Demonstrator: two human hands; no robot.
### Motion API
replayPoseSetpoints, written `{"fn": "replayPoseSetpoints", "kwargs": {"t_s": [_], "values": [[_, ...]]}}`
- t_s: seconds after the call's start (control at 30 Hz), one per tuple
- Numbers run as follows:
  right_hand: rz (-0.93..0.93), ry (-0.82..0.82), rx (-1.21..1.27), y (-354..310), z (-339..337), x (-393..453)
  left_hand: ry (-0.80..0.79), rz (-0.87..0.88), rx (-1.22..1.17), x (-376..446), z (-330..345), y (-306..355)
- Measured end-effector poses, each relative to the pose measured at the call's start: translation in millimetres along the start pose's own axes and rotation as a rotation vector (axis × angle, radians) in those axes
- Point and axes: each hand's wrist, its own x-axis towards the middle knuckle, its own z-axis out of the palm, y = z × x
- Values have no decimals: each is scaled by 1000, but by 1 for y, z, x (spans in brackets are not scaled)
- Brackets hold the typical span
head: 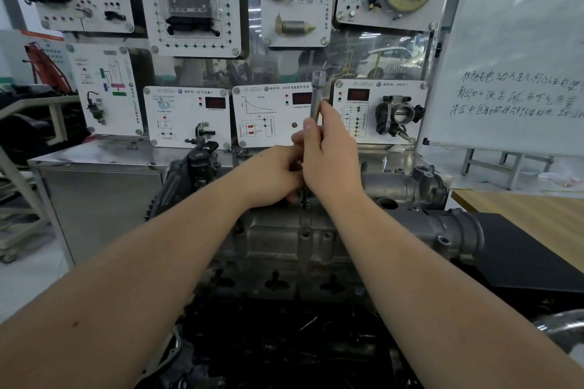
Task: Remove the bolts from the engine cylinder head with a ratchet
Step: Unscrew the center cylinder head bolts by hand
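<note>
The scene is a workshop classroom, with a grey cast-metal engine cylinder head [294,240] mounted on a stand directly below the camera. Nearest the viewer lies the dark, oily lower part of the engine [284,341], its recesses too shadowed to read. Above it, the head's flat face shows several small round bolt holes, and at least some of these look empty; whether any bolt has already come out cannot be confirmed.

Both bare forearms reach forward over the casting and meet at its top edge. The left hand [271,174] curls its fingers down around something at the top of the head, likely the lower end of the tool or a bolt, but the fingers hide it. The right hand [328,148] grips a slim, silver steel ratchet extension bar [316,95], fingers wrapped around its lower part, with the bar standing nearly upright and its socket end pointing up.

Judging from this, the work seems to be at an early or middle stage: the tool is being seated or fitted by hand, and no loose bolts are visible anywhere on the casting.

Further back stands a steel cabinet [101,186], then a wall of white training display panels [189,117] carrying sensors and wiring diagrams. A handwritten whiteboard [518,50] leans at the far right.
</note>
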Motion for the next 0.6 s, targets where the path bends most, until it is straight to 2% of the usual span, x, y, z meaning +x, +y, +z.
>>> {"fn": "replayPoseSetpoints", "kwargs": {"t_s": [0.13, 0.3, 0.5, 0.6], "values": [[-16, -33, 59, -1, 0, -1, 11, 3, 11, -1, 0, 1], [-132, 9, -51, 0, 0, -1, 29, 0, 22, 1, 1, 0], [8, -25, 0, -1, -1, -1, 0, -5, -26, 1, 1, 0], [19, -46, 55, -2, 0, -1, -9, 16, 26, 1, 1, 2]]}}
